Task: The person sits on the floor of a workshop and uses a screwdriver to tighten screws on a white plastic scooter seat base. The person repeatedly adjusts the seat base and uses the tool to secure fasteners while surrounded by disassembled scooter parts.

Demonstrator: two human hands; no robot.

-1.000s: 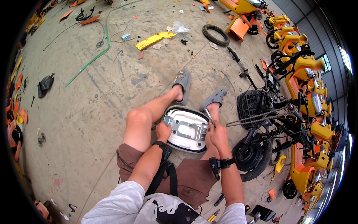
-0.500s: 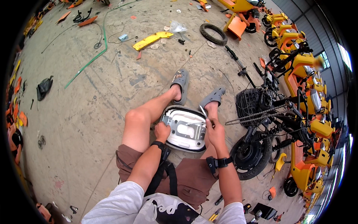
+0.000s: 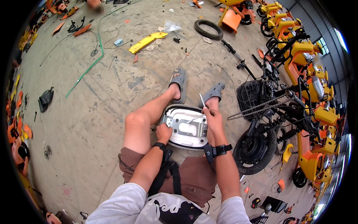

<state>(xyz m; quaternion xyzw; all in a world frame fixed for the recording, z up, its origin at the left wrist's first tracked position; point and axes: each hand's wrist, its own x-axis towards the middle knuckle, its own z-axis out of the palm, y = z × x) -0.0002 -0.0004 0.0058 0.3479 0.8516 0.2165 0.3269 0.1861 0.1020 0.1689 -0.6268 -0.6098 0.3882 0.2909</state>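
Two hands are clamped: the left hand (image 3: 164, 133) at nine o'clock on the seat (image 3: 182, 141) between the legs (image 3: 152, 106); the right hand (image 3: 213, 118), at two, on the wrench (image 3: 197, 118). Slanted, it could slip under force; a weak left grip might let the seat twist.

A rounded, oblong white shell (image 3: 188, 130) with a dark rim lies between the person's legs, its hollow, fitted side facing up. Across its middle sits a grey metal plate (image 3: 178, 127) with an oblong opening that shows white beneath, and dark round spots dot the surface around it. A metal bracket (image 3: 169, 122) stands at the shell's left end, where the person's left grip (image 3: 164, 133) rests curled. The right grip (image 3: 213, 116) holds a slim silver tool (image 3: 201, 99); one end juts forward, while a thin shaft slants leftward over the plate. Whether its tip touches is unclear.
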